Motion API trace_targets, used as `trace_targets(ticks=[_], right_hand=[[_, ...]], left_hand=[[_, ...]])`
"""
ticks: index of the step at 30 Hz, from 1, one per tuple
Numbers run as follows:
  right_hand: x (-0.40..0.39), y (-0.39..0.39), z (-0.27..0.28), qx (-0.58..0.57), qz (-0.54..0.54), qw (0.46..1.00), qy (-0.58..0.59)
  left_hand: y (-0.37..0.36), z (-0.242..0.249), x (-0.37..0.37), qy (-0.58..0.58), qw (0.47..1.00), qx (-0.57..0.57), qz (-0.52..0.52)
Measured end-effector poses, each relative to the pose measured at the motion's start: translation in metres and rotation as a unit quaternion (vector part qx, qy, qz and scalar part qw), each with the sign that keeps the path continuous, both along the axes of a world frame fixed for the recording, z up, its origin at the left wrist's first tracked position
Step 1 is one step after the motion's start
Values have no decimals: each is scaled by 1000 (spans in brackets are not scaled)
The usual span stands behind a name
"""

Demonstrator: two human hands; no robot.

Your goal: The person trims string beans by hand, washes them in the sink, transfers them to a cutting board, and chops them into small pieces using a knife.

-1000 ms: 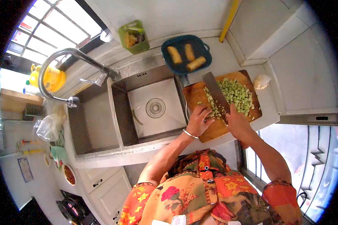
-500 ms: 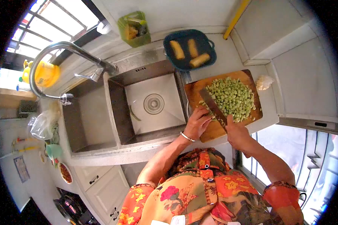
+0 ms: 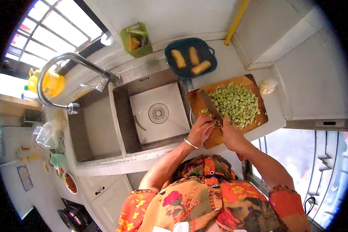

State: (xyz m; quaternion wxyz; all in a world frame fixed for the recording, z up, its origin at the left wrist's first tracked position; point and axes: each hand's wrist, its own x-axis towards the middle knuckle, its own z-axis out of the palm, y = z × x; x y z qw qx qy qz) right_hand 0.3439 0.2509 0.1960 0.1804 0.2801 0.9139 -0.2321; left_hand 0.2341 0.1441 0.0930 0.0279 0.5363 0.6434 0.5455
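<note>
My right hand (image 3: 234, 137) is closed around the handle of a cleaver (image 3: 210, 104), whose dark blade slants up and left across a wooden cutting board (image 3: 251, 121). Beside the blade, my left hand (image 3: 201, 130) rests at the board's front left with its fingers curled down. Whatever lies under those fingertips is hidden, though a few small green bits show around them. A large heap of diced green vegetable (image 3: 236, 104) covers the middle and right of the board, just right of the blade.
A double steel sink (image 3: 158, 133) adjoins the board's left side, with a curved faucet (image 3: 81, 58) behind. A dark blue basin (image 3: 187, 71) holding three yellowish pieces stands behind the board. A green container (image 3: 145, 50) sits at the back. A small whitish heap (image 3: 268, 85) lies right of the board.
My right hand and the cleaver have shifted left across the board, closer to my left hand. The whole view has moved slightly. The heap looks the same.
</note>
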Motion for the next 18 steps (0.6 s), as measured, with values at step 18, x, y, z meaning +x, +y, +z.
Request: trace_targets(ticks=[18], right_hand=[[12, 25, 42, 6, -145, 986, 86]], left_hand=[[19, 28, -6, 53, 998, 1, 27]])
